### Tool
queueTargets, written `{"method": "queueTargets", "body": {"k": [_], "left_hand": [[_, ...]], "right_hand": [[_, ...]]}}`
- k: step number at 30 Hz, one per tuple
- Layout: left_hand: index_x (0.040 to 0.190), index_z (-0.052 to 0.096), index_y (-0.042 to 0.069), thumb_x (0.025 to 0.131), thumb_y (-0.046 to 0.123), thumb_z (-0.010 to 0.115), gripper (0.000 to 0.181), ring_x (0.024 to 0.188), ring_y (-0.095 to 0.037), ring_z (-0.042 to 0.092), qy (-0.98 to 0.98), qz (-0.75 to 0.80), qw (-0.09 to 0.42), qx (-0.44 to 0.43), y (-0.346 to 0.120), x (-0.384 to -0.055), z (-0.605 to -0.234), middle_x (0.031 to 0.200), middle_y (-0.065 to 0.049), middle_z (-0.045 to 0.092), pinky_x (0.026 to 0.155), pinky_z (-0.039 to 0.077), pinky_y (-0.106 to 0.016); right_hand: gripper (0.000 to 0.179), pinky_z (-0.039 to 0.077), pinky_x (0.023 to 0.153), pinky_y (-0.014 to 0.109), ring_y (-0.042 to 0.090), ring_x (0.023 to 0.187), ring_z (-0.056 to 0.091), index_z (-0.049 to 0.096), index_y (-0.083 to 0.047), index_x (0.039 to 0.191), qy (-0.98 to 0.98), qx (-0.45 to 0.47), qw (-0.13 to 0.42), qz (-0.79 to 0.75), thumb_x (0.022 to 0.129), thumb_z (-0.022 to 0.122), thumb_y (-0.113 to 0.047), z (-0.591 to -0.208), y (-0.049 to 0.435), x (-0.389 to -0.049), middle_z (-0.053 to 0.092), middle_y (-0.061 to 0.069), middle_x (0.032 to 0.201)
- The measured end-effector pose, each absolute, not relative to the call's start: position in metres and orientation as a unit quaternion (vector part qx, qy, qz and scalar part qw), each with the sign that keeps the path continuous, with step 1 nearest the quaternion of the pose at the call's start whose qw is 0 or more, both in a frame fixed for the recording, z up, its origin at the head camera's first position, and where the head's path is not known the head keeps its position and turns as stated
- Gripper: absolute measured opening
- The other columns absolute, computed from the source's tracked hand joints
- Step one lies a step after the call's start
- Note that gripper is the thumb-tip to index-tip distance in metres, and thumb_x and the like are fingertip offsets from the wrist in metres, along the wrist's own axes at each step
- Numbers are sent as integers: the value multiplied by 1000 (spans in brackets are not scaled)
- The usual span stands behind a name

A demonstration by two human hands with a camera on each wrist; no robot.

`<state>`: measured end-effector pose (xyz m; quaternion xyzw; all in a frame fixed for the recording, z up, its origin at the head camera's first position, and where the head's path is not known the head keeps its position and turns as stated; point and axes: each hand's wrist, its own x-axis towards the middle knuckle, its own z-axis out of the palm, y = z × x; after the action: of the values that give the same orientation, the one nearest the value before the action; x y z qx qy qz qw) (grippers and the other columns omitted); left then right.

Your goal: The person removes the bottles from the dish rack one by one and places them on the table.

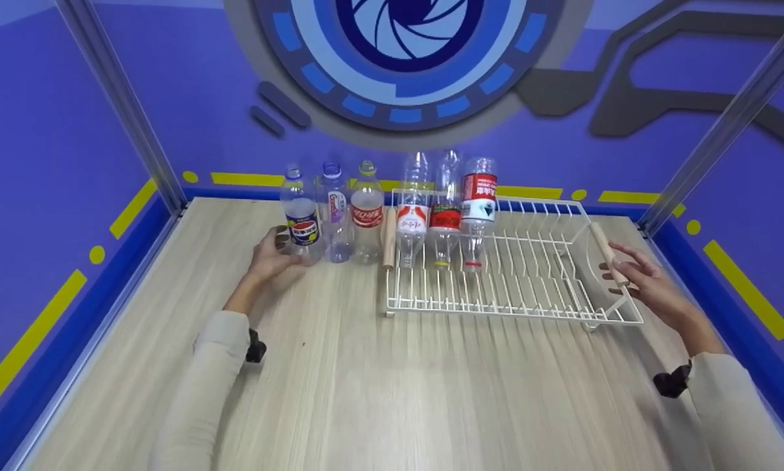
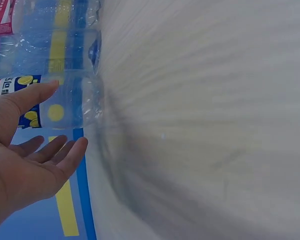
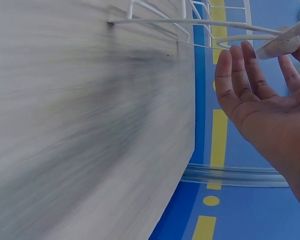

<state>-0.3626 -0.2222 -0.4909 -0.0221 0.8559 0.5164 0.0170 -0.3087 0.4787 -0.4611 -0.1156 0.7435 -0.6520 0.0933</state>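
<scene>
My left hand [image 1: 269,258] is beside a clear plastic bottle [image 1: 302,230] with a dark blue label. In the left wrist view its thumb overlaps this bottle [image 2: 70,102], and the other fingers are spread loosely apart from it. On the right side, my right hand [image 1: 647,282] is at the wooden handle [image 1: 608,252] of a white wire dish rack [image 1: 516,315]. The right wrist view shows its fingers loosely extended around the handle's end [image 3: 280,47], not curled tightly; whether they touch it is unclear. Three bottles stand upside down in the rack, including a red-and-white-labelled one [image 1: 480,196].
Left of the rack, a purple-labelled bottle [image 1: 337,216] and a red-labelled bottle [image 1: 367,216] stand upright beside the blue-labelled one. A second wooden handle [image 1: 389,242] is on the rack's left side. Blue walls [image 1: 189,131] enclose the wood-grain table [image 1: 392,392].
</scene>
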Motion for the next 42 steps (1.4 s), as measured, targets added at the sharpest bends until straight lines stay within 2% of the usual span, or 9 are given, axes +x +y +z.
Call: {"method": "queueTargets", "body": {"k": [5,10,12,16,20,28,36,38,42], "left_hand": [[155,31,-1,89,5,73,78,143,-44,42,863,505,-1,-20,-229,-352,-481,152,-29,44,120,37,-53],[145,46,-2,90,2,74,62,132,-42,52,856,517,-22,-6,-231,-336,-478,140,-28,54,113,44,-50],[141,50,-3,91,2,73,55,127,-40,56,852,524,-24,0,-229,-329,-478,136,-29,57,108,48,-46],[136,55,-2,94,6,71,45,111,-29,64,842,539,-12,14,-218,-317,-479,126,-26,64,90,54,-27],[133,58,-2,97,8,68,39,97,-16,63,825,563,12,48,-198,-307,-477,119,-24,67,78,53,-21],[135,57,-4,99,9,66,40,92,-10,64,775,620,36,116,-144,-307,-476,119,-24,66,78,55,-23],[152,46,13,98,19,69,59,109,-19,61,755,624,109,172,-107,-304,-471,135,-20,59,95,54,-51],[154,43,15,98,18,69,62,112,-23,60,754,621,118,179,-103,-303,-472,137,-20,57,97,54,-53],[155,42,16,97,18,71,65,113,-25,57,751,617,121,202,-93,-304,-474,139,-20,54,96,55,-48]], "right_hand": [[48,60,88,26,7,109,69,31,-21,159,742,-115,94,-654,112,37,-18,-460,483,-306,72,-7,121],[49,60,88,27,8,109,69,26,-20,161,718,-126,92,-679,113,34,-16,-465,488,-302,72,-3,121],[50,60,90,29,10,111,68,24,-18,162,700,-134,94,-695,113,32,-14,-468,490,-302,71,-1,122],[50,60,93,31,13,115,68,22,-16,162,671,-143,93,-721,113,30,-12,-474,494,-300,70,3,124],[49,60,93,30,11,112,69,23,-16,162,664,-138,82,-731,113,29,-12,-479,493,-298,71,3,121],[48,59,95,30,9,112,69,24,-20,161,653,-123,73,-744,113,29,-15,-482,492,-292,72,2,121],[49,59,96,30,8,112,68,21,-21,162,663,-100,66,-739,113,30,-20,-485,477,-300,72,0,121],[52,58,97,31,8,112,68,18,-19,163,668,-98,65,-735,113,30,-21,-486,471,-304,72,0,121],[52,59,96,32,8,111,68,18,-18,164,666,-97,59,-737,113,31,-21,-487,468,-305,72,0,120]]}}
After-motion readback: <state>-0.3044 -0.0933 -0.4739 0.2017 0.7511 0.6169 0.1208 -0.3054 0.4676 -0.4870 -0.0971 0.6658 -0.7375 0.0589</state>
